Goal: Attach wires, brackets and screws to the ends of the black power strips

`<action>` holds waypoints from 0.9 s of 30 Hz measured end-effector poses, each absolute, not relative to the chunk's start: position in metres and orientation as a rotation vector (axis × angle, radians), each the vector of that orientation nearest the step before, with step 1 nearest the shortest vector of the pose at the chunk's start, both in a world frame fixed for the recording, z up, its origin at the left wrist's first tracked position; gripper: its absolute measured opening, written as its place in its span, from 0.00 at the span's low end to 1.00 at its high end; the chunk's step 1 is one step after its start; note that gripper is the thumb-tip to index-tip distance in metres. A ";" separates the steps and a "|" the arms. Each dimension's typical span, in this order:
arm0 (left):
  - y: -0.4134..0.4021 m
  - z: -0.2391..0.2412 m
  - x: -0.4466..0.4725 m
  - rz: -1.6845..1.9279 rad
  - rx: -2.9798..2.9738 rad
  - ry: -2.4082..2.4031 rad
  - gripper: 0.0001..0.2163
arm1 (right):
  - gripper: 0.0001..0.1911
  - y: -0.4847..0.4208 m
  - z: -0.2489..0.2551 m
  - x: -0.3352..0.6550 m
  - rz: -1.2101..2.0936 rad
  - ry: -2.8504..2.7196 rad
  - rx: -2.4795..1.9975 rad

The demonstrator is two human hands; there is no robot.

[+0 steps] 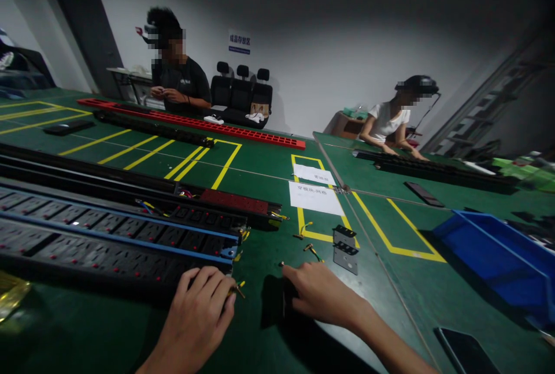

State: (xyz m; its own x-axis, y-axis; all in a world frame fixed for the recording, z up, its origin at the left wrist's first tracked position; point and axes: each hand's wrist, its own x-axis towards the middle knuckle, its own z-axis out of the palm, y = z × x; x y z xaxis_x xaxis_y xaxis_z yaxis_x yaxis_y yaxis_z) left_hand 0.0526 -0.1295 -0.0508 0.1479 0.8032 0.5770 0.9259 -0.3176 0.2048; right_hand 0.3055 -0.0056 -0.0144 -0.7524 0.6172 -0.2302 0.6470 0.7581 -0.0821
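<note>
My left hand [199, 304] is curled over the near right end of a black power strip [108, 255], its fingers closed on the edge. A short yellow wire with a brass-coloured end [240, 289] sticks out beside those fingers. To the right, my right hand [323, 293] is closed in a pinch above the table. A tiny piece [281, 264] shows at its fingertips, too small to name. Beyond that hand lie a loose yellow-green wire [313, 251] and dark metal brackets [346, 257]. More power strips [165, 234], one with blue edges, lie alongside the nearest one.
Two paper sheets [315, 197] lie on the green table [260, 171]. A blue bin [489, 252] and a phone [463, 351] are at right. A long red rail [260, 135] spans the far side. Two co-workers [182, 82] [390, 125] work across the table.
</note>
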 end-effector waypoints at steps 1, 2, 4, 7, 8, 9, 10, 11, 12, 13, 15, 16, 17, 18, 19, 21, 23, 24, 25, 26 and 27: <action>-0.130 -0.050 0.053 -0.908 -2.222 -1.710 0.11 | 0.08 -0.008 -0.019 0.303 -0.232 2.794 1.002; -0.130 -0.050 0.053 -0.906 -2.227 -1.718 0.10 | 0.06 -0.010 -0.024 0.300 -0.240 2.829 0.997; -0.131 -0.049 0.054 -0.906 -2.240 -1.738 0.10 | 0.03 -0.016 -0.036 0.292 -0.283 2.897 0.991; -0.133 -0.048 0.055 -0.932 -2.255 -1.749 0.09 | 0.01 -0.028 -0.056 0.278 -0.332 2.972 1.009; -0.134 -0.048 0.056 -0.944 -2.257 -1.750 0.10 | 0.01 -0.032 -0.061 0.274 -0.329 2.993 1.018; -0.134 -0.048 0.056 -0.954 -2.257 -1.752 0.10 | 0.01 -0.036 -0.067 0.270 -0.321 3.010 1.019; -0.135 -0.047 0.056 -0.955 -2.259 -1.755 0.11 | 0.01 -0.039 -0.071 0.266 -0.309 3.021 1.023; -0.136 -0.047 0.056 -0.947 -2.266 -1.756 0.11 | 0.02 -0.042 -0.075 0.264 -0.301 3.028 1.022; -0.136 -0.047 0.056 -0.934 -2.276 -1.757 0.11 | 0.03 -0.043 -0.078 0.262 -0.295 3.033 1.021; -0.136 -0.048 0.055 -0.917 -2.289 -1.756 0.11 | 0.03 -0.045 -0.081 0.261 -0.291 3.037 1.024; -0.137 -0.049 0.054 -0.887 -2.313 -1.755 0.10 | 0.03 -0.046 -0.086 0.259 -0.293 3.056 1.029; -0.137 -0.049 0.054 -0.883 -2.314 -1.757 0.10 | 0.02 -0.046 -0.088 0.259 -0.295 3.074 1.028; -0.137 -0.050 0.054 -0.886 -2.308 -1.760 0.11 | 0.02 -0.046 -0.090 0.258 -0.294 3.101 1.022; -0.136 -0.051 0.054 -0.893 -2.298 -1.764 0.11 | 0.02 -0.046 -0.093 0.258 -0.293 3.136 1.004; -0.136 -0.052 0.054 -0.902 -2.286 -1.767 0.11 | 0.01 -0.046 -0.095 0.258 -0.293 3.179 0.971; -0.136 -0.053 0.055 -0.916 -2.265 -1.767 0.10 | 0.01 -0.047 -0.098 0.258 -0.289 3.287 0.878; -0.135 -0.053 0.056 -0.921 -2.257 -1.765 0.09 | 0.06 -0.049 -0.100 0.259 -0.274 3.415 0.770; -0.135 -0.052 0.056 -0.921 -2.256 -1.764 0.08 | 0.09 -0.050 -0.100 0.260 -0.257 3.478 0.723; -0.135 -0.051 0.056 -0.922 -2.254 -1.761 0.07 | 0.12 -0.051 -0.099 0.261 -0.235 3.535 0.680; -0.134 -0.050 0.056 -0.923 -2.253 -1.756 0.07 | 0.14 -0.052 -0.098 0.263 -0.210 3.581 0.643; -0.134 -0.048 0.056 -0.922 -2.250 -1.750 0.07 | 0.15 -0.052 -0.097 0.265 -0.188 3.612 0.616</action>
